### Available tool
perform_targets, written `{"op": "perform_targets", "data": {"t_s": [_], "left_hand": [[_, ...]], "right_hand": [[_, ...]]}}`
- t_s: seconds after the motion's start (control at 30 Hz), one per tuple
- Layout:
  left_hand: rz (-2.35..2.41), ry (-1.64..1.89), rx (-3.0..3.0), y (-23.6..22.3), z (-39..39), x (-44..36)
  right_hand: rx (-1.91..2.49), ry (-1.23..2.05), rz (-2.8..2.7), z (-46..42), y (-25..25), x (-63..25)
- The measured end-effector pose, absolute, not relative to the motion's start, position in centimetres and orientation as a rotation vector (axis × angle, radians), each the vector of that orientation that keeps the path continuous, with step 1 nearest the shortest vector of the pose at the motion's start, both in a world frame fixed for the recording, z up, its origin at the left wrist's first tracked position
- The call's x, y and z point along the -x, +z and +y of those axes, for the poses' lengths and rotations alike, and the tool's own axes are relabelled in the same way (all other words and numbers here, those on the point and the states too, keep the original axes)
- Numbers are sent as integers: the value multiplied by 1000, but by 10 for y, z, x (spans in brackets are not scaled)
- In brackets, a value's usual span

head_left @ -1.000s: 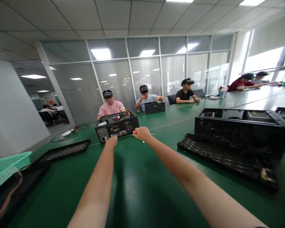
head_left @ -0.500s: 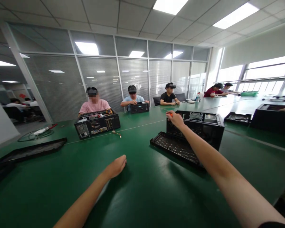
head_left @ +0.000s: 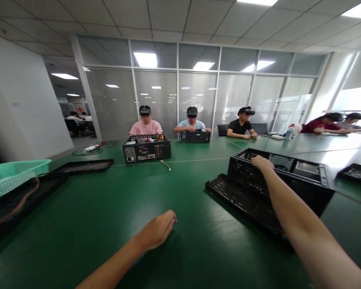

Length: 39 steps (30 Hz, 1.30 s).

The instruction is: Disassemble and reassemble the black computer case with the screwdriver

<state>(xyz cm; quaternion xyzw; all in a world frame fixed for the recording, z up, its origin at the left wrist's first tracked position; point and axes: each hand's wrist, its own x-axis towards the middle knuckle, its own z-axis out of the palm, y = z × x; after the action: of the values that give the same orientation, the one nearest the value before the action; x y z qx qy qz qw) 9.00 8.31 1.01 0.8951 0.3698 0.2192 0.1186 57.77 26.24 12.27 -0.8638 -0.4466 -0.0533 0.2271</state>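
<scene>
My right hand point(head_left: 262, 162) is at the near top edge of an open black computer case point(head_left: 301, 184) on the right. Its fingers are curled, and whatever they hold is hidden. Below that case lies a black panel with slots point(head_left: 237, 200), partly covered by my right forearm. My left hand point(head_left: 159, 228) rests low over the green table point(head_left: 108, 224), fingers curled in, with nothing visible in them. Farther off stands another opened computer case point(head_left: 147, 151), its ports facing me. A short thin cable point(head_left: 166, 165) lies by its foot.
A black side panel point(head_left: 84, 166) and a green plastic basket point(head_left: 18, 176) are at the left. Behind them lies a coiled cable point(head_left: 88, 149). Across the table a person in a pink shirt point(head_left: 146, 127) sits behind the farther case. Another person handles a smaller black case point(head_left: 197, 136).
Both hands have left the farther case. My right hand, earlier holding something orange, has moved right to the other case; the orange no longer shows. My left hand has drawn back toward me.
</scene>
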Motion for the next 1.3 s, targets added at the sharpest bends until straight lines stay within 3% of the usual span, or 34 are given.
{"op": "perform_targets", "data": {"t_s": [0.3, 0.6, 0.8, 1.03, 1.17, 1.3], "left_hand": [[338, 788, -3144, 7, 15, -167], [825, 540, -3237, -1, -80, -86], [1231, 508, -3204, -16, -111, -33], [1407, 573, -3132, -16, -88, -14], [1382, 595, -3183, -13, -65, 9], [1355, 692, -3174, -9, -37, 41]], "right_hand": [[2153, 32, -1754, 190, 114, -382], [1687, 158, -2100, 107, 119, -116], [1465, 216, -2233, 74, 123, -13], [1296, 129, -2259, 63, 129, 3], [874, -67, -2242, 42, 127, -48], [645, 92, -2163, 21, 94, -130]]}}
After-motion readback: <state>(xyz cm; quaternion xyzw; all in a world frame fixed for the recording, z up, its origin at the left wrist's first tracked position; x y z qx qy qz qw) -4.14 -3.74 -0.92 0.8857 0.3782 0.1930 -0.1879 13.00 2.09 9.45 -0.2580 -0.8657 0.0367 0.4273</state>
